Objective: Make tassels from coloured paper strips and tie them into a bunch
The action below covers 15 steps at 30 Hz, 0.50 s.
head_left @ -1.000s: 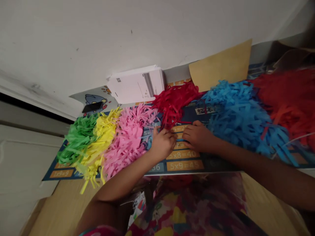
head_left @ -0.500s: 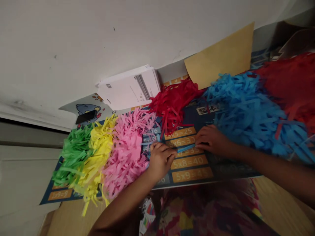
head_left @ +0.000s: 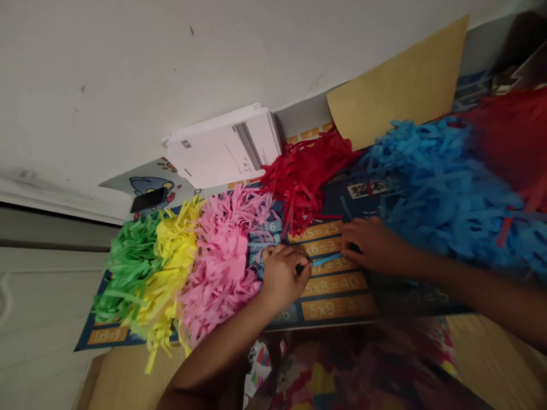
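Note:
A thin blue paper strip [head_left: 327, 259] stretches between my two hands, low over the printed table mat [head_left: 337, 310]. My left hand [head_left: 284, 273] is closed on the strip's left end, thumb against fingers. Its other end is pinched in my right hand [head_left: 370, 245]. Just left of my left hand lies a pile of pink paper strips [head_left: 231, 245]. Beyond my right hand spreads a large heap of blue paper strips [head_left: 444, 193]. A bunch of red paper strips [head_left: 305, 176] lies behind the gap between my hands.
Yellow strips [head_left: 177, 250] and green strips [head_left: 130, 267] lie at the left end. A black phone [head_left: 149, 200] rests behind them. Along the wall lean a white stack of paper [head_left: 226, 148] and a tan sheet [head_left: 397, 85]. More red strips [head_left: 508, 136] sit far right.
The view has shifted slightly. Both hands stay closed on the blue strip at nearly the same spot, with the left wrist turned a little.

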Motion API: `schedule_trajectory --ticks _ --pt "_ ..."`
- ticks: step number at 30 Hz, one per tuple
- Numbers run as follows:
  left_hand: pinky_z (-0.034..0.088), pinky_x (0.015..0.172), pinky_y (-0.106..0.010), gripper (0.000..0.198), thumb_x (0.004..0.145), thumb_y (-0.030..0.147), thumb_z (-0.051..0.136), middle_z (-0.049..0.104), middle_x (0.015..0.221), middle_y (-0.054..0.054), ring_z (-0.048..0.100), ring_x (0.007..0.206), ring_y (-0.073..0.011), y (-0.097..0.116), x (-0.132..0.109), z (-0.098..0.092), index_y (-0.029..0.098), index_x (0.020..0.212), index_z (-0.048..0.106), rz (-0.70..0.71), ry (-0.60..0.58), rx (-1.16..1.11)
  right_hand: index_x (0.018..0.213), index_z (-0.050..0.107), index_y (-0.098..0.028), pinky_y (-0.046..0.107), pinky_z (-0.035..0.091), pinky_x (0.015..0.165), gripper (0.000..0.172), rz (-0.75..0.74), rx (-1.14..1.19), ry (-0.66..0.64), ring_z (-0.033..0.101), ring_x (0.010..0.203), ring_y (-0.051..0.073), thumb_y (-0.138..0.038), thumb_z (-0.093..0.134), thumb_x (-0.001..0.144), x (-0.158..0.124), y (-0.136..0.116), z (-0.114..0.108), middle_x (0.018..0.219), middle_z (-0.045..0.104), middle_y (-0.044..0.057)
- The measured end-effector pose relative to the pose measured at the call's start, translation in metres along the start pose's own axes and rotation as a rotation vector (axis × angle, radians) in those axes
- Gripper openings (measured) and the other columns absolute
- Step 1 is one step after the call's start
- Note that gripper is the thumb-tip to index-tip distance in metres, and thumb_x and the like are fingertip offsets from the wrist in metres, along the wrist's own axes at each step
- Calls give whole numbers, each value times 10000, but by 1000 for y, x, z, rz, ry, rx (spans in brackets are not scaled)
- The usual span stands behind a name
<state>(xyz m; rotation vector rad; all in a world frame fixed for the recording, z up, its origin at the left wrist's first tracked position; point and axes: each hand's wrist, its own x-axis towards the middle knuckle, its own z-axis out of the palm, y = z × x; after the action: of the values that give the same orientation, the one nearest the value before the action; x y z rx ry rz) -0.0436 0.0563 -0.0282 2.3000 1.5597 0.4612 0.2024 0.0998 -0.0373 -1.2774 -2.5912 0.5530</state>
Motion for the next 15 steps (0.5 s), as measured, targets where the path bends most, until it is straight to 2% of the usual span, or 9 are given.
schedule_trajectory --ticks 2,5,7,10,12,15 --pt "325 799 -394 53 848 226 664 715 823 -17 593 849 -207 0 -1 0 229 847 717 43 7 29 847 674 -209 355 245 736 52 -89 -72 47 558 884 223 -178 632 852 0 -5 -1 896 697 34" --pt "310 903 -445 232 894 198 622 724 948 -15 579 948 -219 -1 -7 2 316 1067 721 250 74 121 862 682 -210 381 249 770 132 -347 -178 145 561 871 201 -138 583 911 -1 -11 3 895 714 22" --pt "274 978 -495 255 907 189 619 721 973 -6 567 980 -222 -1 -10 6 353 1073 722 381 128 227 811 677 -199 392 261 781 220 -458 -252 186 554 809 182 -127 529 956 -1 -13 6 847 708 22" --pt "248 1041 -534 192 918 209 616 722 1007 -27 570 989 -223 3 -9 13 287 1059 720 482 176 356 749 669 -202 394 284 783 318 -497 -303 206 542 750 178 -112 467 977 2 -17 10 775 688 29" --pt "260 1049 -533 159 931 216 601 729 992 -36 583 969 -219 7 -5 12 238 1047 708 521 222 400 731 665 -207 393 292 771 325 -470 -284 222 547 735 177 -136 464 977 2 -23 8 754 686 29" --pt "260 1053 -503 165 969 183 541 743 896 -1 604 905 -194 17 -3 -6 229 1041 683 564 319 412 767 675 -197 395 296 751 294 -382 -248 299 582 760 185 -197 475 982 -6 -38 -4 790 710 40"
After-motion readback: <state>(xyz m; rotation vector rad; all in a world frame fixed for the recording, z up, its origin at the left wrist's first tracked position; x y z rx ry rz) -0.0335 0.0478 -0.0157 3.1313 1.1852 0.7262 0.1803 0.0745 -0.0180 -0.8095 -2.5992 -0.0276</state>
